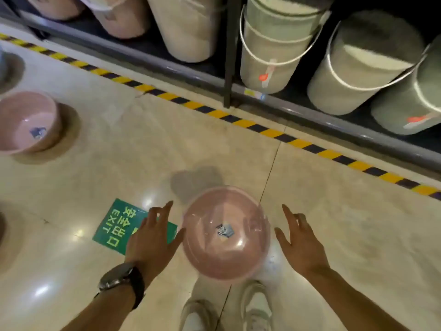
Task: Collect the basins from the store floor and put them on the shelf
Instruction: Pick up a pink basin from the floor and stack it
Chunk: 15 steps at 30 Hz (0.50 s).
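A pink basin (pixel 225 232) with a small label inside sits on the tiled floor right in front of my feet. My left hand (pixel 152 240), with a dark wristwatch on the wrist, hovers open just left of its rim. On the other side, my right hand (pixel 300 242) is spread open a short way from the rim. Neither hand touches the basin. A second pink basin (pixel 26 121) stands on the floor at the far left. The dark metal shelf (pixel 229 68) runs along the top of the view.
Stacks of beige, pink and grey-green buckets (pixel 274 48) lie on the bottom shelf. Yellow-black hazard tape (pixel 241 123) marks the floor before the shelf. A green exit sticker (pixel 114 225) is stuck by my left hand. My white shoes (pixel 256 306) stand below the basin.
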Each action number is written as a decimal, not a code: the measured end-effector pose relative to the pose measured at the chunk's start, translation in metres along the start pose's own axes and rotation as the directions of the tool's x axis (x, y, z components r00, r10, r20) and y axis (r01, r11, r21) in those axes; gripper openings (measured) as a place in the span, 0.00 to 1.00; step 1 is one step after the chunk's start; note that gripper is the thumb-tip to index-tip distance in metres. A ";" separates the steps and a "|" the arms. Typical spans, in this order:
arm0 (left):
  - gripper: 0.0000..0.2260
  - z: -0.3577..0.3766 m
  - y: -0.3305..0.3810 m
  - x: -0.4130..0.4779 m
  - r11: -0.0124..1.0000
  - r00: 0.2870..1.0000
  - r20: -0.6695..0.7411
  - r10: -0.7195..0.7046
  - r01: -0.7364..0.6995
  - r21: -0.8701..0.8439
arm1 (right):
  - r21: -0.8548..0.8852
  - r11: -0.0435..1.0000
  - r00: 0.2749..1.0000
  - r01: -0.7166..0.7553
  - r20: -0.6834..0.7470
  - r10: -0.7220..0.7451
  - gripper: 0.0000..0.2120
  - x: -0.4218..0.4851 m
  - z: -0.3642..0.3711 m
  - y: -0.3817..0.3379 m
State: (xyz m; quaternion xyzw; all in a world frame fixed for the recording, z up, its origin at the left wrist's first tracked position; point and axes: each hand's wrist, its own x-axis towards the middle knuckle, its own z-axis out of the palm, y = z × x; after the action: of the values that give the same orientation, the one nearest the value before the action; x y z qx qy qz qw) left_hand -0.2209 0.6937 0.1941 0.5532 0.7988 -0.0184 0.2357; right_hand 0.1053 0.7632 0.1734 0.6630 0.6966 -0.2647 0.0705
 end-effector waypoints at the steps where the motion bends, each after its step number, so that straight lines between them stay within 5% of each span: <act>1: 0.34 0.032 -0.011 0.011 1.000 1.000 0.015 -0.015 0.015 0.010 | -0.006 1.000 1.000 -0.004 0.018 0.004 0.30 0.020 0.030 0.008; 7: 0.33 0.175 -0.057 0.057 0.985 0.981 0.095 -0.170 0.169 0.009 | 0.027 1.000 1.000 0.000 0.028 -0.001 0.28 0.085 0.164 0.045; 15: 0.30 0.236 -0.064 0.056 0.950 0.979 0.184 -0.088 0.138 -0.279 | 0.184 0.980 0.994 0.076 0.063 -0.089 0.31 0.094 0.209 0.077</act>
State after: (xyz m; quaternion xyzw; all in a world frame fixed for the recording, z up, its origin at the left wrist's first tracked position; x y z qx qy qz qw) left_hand -0.2093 0.6496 -0.0524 0.4621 0.8004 0.0387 0.3800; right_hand 0.1163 0.7481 -0.0678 0.6272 0.6938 -0.3531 0.0237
